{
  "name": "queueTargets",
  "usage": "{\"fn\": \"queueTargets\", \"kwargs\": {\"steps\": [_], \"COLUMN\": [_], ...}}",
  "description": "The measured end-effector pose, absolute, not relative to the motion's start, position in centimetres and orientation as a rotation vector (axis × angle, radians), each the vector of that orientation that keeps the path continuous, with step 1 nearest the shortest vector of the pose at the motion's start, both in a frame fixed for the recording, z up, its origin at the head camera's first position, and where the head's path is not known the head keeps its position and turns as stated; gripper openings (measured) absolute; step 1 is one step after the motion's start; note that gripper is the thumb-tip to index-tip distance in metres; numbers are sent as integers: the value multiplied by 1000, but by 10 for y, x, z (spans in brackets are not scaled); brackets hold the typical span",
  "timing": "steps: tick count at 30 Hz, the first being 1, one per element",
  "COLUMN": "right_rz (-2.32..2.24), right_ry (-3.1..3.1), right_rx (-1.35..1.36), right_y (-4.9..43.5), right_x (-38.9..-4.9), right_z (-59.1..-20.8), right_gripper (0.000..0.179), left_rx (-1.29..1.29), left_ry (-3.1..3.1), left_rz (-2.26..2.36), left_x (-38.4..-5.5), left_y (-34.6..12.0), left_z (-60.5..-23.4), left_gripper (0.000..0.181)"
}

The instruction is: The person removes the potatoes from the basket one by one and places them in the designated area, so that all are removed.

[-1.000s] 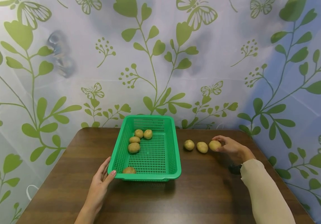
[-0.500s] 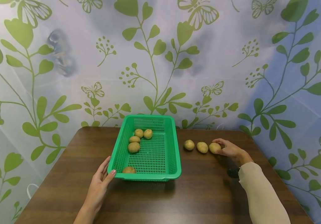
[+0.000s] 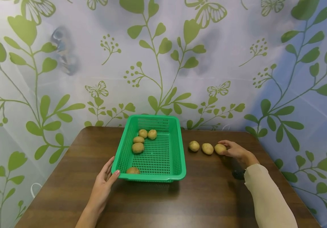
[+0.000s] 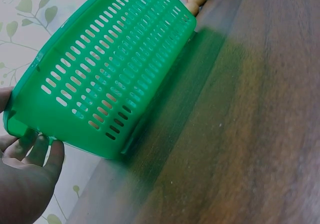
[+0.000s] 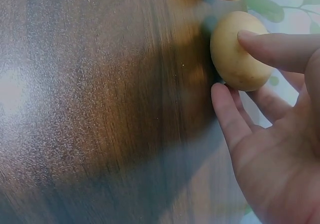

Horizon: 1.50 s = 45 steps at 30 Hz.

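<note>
A green perforated plastic basket (image 3: 152, 178) stands on the table, with several potatoes inside, mostly along its left side. My left hand (image 3: 103, 183) grips its near-left corner, thumb over the rim; in the left wrist view the fingers (image 4: 37, 151) curl under the rim from outside. Right of the basket, three potatoes lie in a row: a left one (image 3: 194, 146), a middle one (image 3: 207, 148) and a right one (image 3: 220, 148). My right hand (image 3: 236, 150) pinches the right potato (image 5: 235, 49), thumb on top and fingers around its far side.
The brown wooden table (image 3: 203, 196) ends at a patterned curtain (image 3: 163, 63) with green leaves and butterflies. A dark strap-like object (image 3: 238, 174) shows at the right wrist. A white loop (image 3: 35, 189) hangs beyond the table's left edge.
The head view has shifted slightly. The left hand keeps its hold on the basket corner, and the right hand stays at the right potato, with barely any movement.
</note>
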State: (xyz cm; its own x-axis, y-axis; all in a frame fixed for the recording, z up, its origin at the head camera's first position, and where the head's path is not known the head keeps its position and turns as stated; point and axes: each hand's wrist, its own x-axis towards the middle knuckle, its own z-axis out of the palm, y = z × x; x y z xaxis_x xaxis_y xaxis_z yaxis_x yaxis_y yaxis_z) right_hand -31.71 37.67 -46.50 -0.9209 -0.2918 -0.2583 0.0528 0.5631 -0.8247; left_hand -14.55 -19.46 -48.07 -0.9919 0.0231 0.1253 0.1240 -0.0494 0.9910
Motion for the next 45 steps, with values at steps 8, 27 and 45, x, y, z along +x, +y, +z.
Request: {"fn": "queueTargets", "kwargs": {"steps": [8, 27, 45], "right_rz": [-1259, -1231, -958], "right_ry": [2467, 2496, 2621], "right_rx": [-191, -274, -493], "right_y": [379, 379, 355], "right_x": [-316, -317, -325], "right_z": [-461, -429, -402], "right_gripper": [66, 59, 55], "left_rx": [-172, -145, -161], "left_ry": [-2105, -2117, -2111], "left_rz": [-2235, -2247, -2241], "left_x": [-148, -147, -147], "left_y": [-194, -195, -195], "left_z": [-481, -479, -480], "left_gripper": [65, 66, 66]}}
